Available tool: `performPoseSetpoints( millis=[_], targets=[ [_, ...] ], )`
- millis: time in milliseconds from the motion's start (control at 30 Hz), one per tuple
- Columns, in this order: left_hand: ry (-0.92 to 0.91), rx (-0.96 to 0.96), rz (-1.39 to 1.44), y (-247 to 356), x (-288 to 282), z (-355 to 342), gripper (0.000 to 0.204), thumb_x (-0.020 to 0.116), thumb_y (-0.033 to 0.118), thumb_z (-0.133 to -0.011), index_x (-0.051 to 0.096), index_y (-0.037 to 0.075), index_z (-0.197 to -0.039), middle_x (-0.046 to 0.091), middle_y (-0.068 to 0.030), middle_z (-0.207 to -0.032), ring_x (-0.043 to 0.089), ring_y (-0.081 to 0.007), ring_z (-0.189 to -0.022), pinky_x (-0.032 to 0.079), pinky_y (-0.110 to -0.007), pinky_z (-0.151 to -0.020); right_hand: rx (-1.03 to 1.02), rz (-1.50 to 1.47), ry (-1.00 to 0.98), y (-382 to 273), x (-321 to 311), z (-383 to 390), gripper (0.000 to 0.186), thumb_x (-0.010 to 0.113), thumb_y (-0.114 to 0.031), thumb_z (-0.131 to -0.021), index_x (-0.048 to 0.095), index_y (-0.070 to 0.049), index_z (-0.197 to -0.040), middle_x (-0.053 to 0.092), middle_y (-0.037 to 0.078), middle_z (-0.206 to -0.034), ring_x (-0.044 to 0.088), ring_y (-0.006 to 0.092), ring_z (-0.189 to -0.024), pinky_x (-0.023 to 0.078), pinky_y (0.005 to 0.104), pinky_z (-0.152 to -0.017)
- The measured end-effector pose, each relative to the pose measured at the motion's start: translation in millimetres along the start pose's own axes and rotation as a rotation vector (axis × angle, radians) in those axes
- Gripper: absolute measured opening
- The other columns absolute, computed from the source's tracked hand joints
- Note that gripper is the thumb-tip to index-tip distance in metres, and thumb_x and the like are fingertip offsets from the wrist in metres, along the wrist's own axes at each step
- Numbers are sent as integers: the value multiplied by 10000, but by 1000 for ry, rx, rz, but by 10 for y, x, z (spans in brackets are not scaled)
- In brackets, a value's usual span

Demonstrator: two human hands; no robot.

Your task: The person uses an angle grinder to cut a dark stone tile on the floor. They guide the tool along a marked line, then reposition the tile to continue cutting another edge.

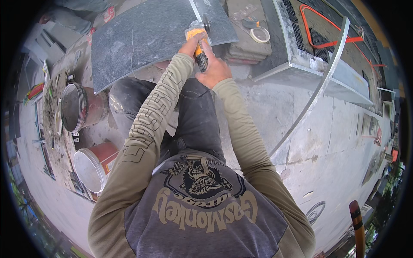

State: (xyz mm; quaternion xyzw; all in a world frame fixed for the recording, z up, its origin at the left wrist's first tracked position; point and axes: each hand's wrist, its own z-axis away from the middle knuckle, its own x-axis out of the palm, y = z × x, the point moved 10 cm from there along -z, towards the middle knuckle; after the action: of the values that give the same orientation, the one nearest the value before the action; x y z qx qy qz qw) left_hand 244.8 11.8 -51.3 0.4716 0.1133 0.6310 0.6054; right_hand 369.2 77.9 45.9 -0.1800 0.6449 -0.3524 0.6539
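Observation:
Both my hands are wrapped round a yellow and black angle grinder (199,55). My left hand (190,45) grips its front part near the head, with the thumb along the yellow housing. Farther back on the body, my right hand (216,71) is closed, its index finger stretched along the side. The grinder's dark disc (207,24) stands on edge at the surface of a large grey stone slab (133,43); whether it touches the stone I cannot tell. Ahead of the disc a pale narrow strip (195,9) runs along the slab. The slab's near edge lies just beyond my knees.
Stacked slabs (247,55) with a tape roll (260,35) stand right of the grey slab. Farther right are a metal-edged frame (282,69), an orange tubular frame (329,44) and a long bent metal bar (316,92). Two buckets (74,107) (89,171) lie at my left.

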Motion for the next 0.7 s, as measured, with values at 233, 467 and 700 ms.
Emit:
performPoseSetpoints(
  millis=[233,467,700],
  targets=[
    [-15,-21,12,-188,108,331,427,694,325,-1014,568,57,-1321,662,-137,-1069,725,-298,-894,631,-447,-760,-17,-54,-1,39,-2,304,1089,789,-211,-735,275,-286,-1691,690,300,-1231,682,489,-1101,556,538,-956],
    [-28,-19,14,-345,99,416,416,678,332,-1022,565,66,-1321,654,-134,-1042,715,-287,-880,634,-458,-742,38,-26,6,75,-36,520,1102,764,-174,-711,277,-282,-1693,704,322,-1166,671,512,-1068,545,536,-951],
    [-7,-37,18,-247,87,283,420,665,345,-1028,558,62,-1320,654,-149,-1018,702,-295,-852,631,-478,-739,37,-42,-60,83,43,299,1113,788,-212,-730,242,-292,-1697,669,285,-1308,656,479,-1167,552,539,-982]
  ],
)
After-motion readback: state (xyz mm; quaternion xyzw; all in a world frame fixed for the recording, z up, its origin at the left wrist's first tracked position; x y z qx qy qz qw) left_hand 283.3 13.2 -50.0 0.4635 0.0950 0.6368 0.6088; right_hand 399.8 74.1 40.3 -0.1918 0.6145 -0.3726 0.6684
